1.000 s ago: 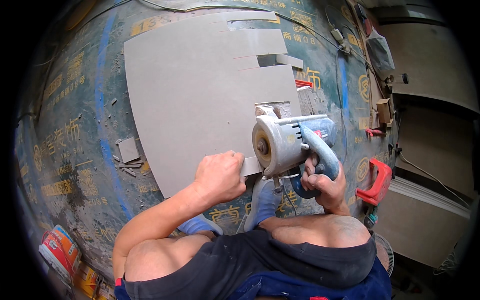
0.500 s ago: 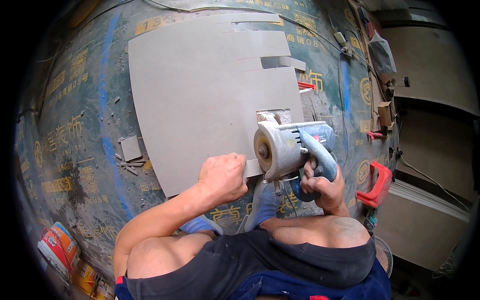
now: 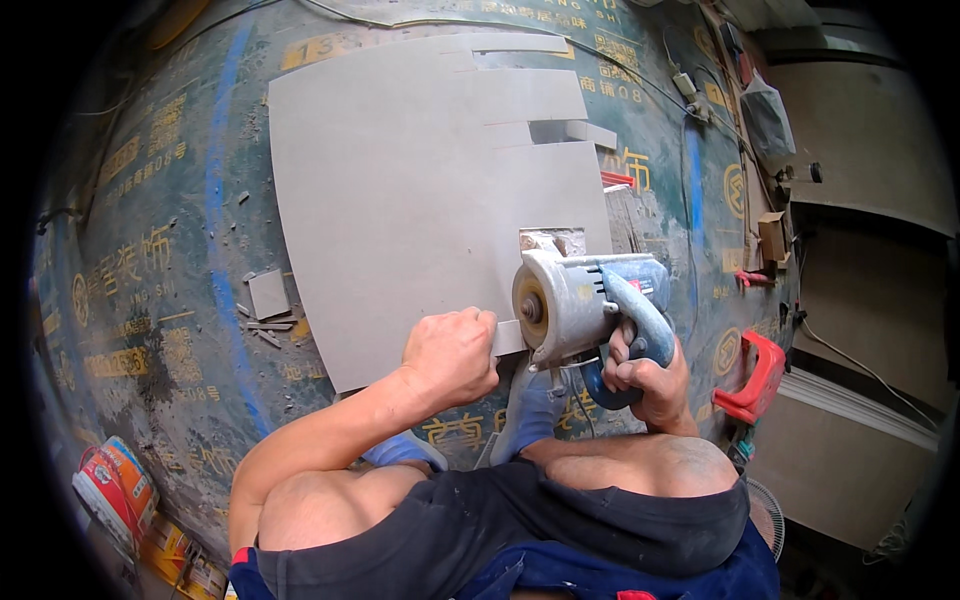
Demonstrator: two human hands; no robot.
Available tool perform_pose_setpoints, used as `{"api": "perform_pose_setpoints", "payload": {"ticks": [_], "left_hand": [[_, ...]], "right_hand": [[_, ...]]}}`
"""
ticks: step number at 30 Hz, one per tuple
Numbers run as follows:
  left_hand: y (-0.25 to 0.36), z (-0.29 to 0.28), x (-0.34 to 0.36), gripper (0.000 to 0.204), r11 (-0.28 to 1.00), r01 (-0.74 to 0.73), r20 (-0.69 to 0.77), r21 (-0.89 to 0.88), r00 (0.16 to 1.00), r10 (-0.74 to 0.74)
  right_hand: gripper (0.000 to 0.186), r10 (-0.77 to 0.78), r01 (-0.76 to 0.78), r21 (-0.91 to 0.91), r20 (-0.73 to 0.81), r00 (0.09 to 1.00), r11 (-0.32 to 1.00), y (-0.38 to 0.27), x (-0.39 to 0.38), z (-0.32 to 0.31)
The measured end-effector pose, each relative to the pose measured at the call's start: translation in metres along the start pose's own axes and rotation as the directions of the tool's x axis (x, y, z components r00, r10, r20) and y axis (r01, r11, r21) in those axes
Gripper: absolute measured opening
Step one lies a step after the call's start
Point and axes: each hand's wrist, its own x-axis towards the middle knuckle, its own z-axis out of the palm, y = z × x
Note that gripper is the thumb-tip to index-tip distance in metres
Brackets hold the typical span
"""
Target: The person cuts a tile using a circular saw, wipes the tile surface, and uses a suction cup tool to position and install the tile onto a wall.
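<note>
A large grey tile (image 3: 400,200) with notches along its right side lies in front of me. My right hand (image 3: 652,375) is wrapped round the handle of a dusty blue and silver tile cutter (image 3: 575,305). This cutter rests over the tile's near right corner, its guard hiding much of the blade. Beside it, my left hand (image 3: 450,350) is closed at the tile's near edge. A narrow pale tile strip (image 3: 509,338) shows between that hand and the cutter, seemingly pinched in the fingers, which are mostly hidden. A cut-out opening (image 3: 552,240) lies just beyond the cutter.
Small tile offcuts (image 3: 268,295) lie left of the tile, and a loose strip (image 3: 592,133) sits in a notch. A red plastic object (image 3: 750,375) stands at right. A bucket (image 3: 117,485) is at lower left. Cables (image 3: 630,65) cross the printed green floor covering.
The view has shifted slightly, so the tile appears a little lower and further right. Both hands and the cutter keep nearly the same places relative to the tile.
</note>
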Motion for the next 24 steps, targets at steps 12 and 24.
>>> {"api": "perform_pose_setpoints", "payload": {"ticks": [12, 24], "left_hand": [[0.0004, 0.0020, -0.0003, 0.027, 1.000, -0.016, -0.013, -0.004, 1.000, 0.016], [-0.0007, 0.0044, 0.0015, 0.026, 1.000, -0.010, -0.017, 0.011, 1.000, 0.010]], "right_hand": [[0.046, 0.026, -0.026, -0.005, -0.021, 0.999, 1.000, 0.0001, -0.0011, 0.0011], [0.059, 0.058, -0.058, 0.035, -0.002, 0.998, 0.998, -0.0015, -0.0013, -0.0005]]}}
